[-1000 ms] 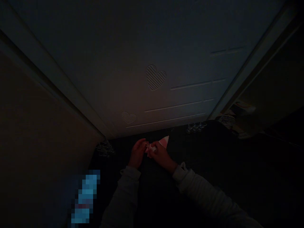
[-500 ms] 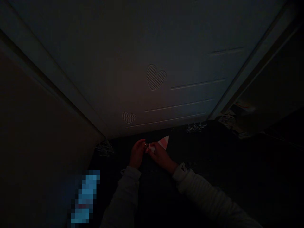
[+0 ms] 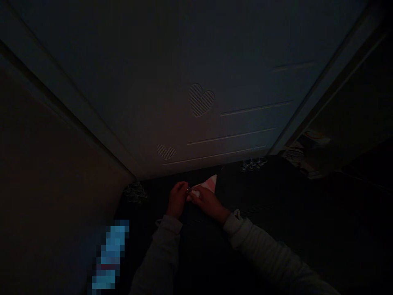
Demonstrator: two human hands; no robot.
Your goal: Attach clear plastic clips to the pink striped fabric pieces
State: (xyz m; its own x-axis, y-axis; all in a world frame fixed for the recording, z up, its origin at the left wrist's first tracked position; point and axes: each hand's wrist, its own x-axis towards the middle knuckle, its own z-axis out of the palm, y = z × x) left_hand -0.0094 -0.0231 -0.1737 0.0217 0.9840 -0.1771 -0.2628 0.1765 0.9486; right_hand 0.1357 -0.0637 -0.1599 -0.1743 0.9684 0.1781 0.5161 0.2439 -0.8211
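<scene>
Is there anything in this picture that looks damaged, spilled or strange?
One thing looks odd: the bright blue patch at lower left breaks into coarse squares, so what it shows cannot be told. Nothing looks spilled or damaged, though the dimness could hide faults.

Ahead of me: panel, large ribbed heart, smaller heart below left. Pixelated blue patch lower left. Clutter at right, too dark to identify.

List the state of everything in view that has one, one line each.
Left hand: fingers curled at the shiny item.
Right hand: closed on the cloth.
Pink-and-white cloth: partly covered, pointed corner sticking out.
Small shiny item: at the left fingertips.
Clear round items: clustered.
Heart-patterned panel: open or shut, cannot tell.
</scene>
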